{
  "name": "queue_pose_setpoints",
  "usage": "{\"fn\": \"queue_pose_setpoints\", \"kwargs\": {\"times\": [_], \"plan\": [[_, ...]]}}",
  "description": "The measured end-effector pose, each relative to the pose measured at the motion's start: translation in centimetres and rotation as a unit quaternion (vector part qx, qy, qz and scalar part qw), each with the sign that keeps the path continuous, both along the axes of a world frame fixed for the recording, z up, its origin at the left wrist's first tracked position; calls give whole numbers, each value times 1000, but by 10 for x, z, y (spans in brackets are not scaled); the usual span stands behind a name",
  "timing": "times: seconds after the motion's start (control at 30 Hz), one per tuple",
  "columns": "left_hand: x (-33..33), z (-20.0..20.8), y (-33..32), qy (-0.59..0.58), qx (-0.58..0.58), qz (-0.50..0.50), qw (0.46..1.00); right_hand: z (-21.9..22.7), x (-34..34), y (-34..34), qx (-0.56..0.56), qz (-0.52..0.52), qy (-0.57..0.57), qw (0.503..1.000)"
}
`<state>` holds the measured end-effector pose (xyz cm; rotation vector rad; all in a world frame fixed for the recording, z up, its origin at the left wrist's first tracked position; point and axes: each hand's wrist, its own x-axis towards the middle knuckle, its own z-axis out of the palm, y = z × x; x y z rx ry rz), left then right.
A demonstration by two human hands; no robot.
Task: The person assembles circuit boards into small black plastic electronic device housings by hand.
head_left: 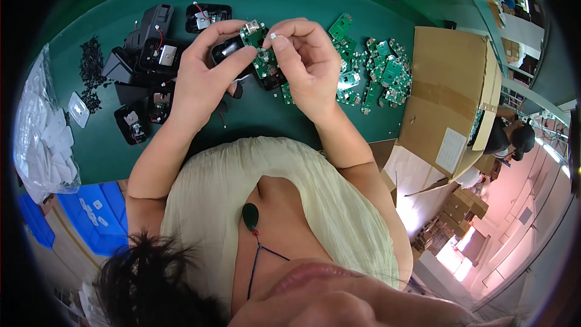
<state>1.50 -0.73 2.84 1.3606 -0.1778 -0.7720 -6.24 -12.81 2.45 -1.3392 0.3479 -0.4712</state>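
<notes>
My left hand (203, 75) grips a green circuit board (264, 63) between thumb and fingers, its metal port at the far end. At the board's right edge, my right hand (311, 66) is closed, with a small white connector (273, 36) pinched between thumb and fingertip. Behind and under the board sits a black plastic housing (226, 48), partly covered by my left hand. Whether the connector touches the board, I cannot tell. Wires near the fingertips are mostly hidden.
Black housings (159, 54) with metal blocks and red wires crowd the left. Loose green circuit boards (387, 69) are heaped right, beside a large cardboard box (445, 94). Small black parts (92, 66) and a clear plastic bag (45, 139) lie far left. Blue bins (97, 206) stand lower left.
</notes>
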Motion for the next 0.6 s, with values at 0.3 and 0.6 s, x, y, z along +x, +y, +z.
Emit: {"fn": "queue_pose_setpoints", "kwargs": {"times": [0.3,0.6], "plan": [[12,3,10,18,2,22,1000,20,14,-29,-569,90,-72,814],[11,5,13,81,-13,-27,996,21,23,-35,-437,178,13,882]]}}
